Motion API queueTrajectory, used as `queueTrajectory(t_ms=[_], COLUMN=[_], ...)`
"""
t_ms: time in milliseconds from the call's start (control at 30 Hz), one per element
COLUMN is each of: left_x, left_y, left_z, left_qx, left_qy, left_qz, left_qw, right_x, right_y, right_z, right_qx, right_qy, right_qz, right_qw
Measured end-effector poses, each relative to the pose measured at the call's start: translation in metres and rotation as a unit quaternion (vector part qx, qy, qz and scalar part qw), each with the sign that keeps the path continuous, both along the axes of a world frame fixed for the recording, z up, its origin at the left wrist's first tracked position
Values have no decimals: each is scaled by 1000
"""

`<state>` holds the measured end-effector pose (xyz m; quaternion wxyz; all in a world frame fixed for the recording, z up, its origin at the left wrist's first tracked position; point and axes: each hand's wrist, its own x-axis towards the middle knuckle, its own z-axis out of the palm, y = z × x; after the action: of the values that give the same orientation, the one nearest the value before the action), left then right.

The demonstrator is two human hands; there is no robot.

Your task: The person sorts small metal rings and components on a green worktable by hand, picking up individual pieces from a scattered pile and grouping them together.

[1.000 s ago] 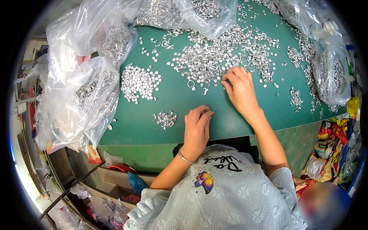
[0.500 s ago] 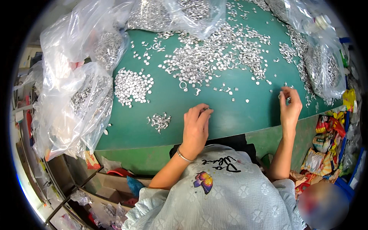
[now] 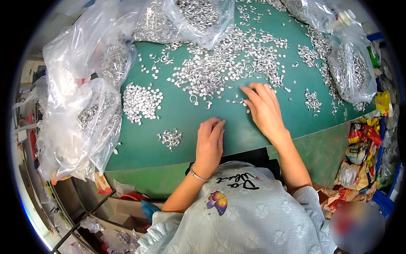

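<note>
My left hand (image 3: 209, 143) rests low over the near part of the green table (image 3: 237, 137). Its fingers are curled together, and whatever they pinch is too small or hidden to name. My right hand (image 3: 266, 113) reaches to the near edge of a big spread of small silvery metal pieces (image 3: 203, 76), some curved, some ring-like. Thumb and fingers stand apart there, beside a few loose pieces (image 3: 237, 100). Left of my left hand lies a small pile of curved metal pieces (image 3: 170, 139). Farther left is a heap of small blocky metal pieces (image 3: 141, 103).
Clear plastic bags of metal pieces stand at the left (image 3: 95, 114), the back (image 3: 198, 19) and the right (image 3: 353, 70). A small pile of curved pieces (image 3: 313, 101) lies right of my right hand. Colourful packages (image 3: 355, 154) lie beyond the table's right edge.
My right hand has swung left from the small pile at the right to the big spread's near edge. The left hand stays curled in nearly the same place. The view has shifted slightly.
</note>
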<state>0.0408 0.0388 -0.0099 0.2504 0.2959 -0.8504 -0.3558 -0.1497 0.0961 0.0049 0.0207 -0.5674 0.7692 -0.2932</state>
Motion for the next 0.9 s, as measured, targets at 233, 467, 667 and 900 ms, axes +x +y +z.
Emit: queueTrajectory(t_ms=[233,467,667,900], left_x=[7,5,3,-1], left_y=[1,0,0,2], left_z=[0,-4,4,2], left_qx=[8,5,3,-24], left_qy=[7,20,-7,-29], left_qz=[13,4,-31,-43], left_qw=[1000,1000,1000,998], right_x=[1,23,43,12], right_y=[-4,-3,8,-21], right_z=[0,3,-4,-8], right_qx=[3,-9,-8,2], right_qy=[11,33,-95,21], right_qz=[-9,9,122,25], right_qw=[1000,999,988,999])
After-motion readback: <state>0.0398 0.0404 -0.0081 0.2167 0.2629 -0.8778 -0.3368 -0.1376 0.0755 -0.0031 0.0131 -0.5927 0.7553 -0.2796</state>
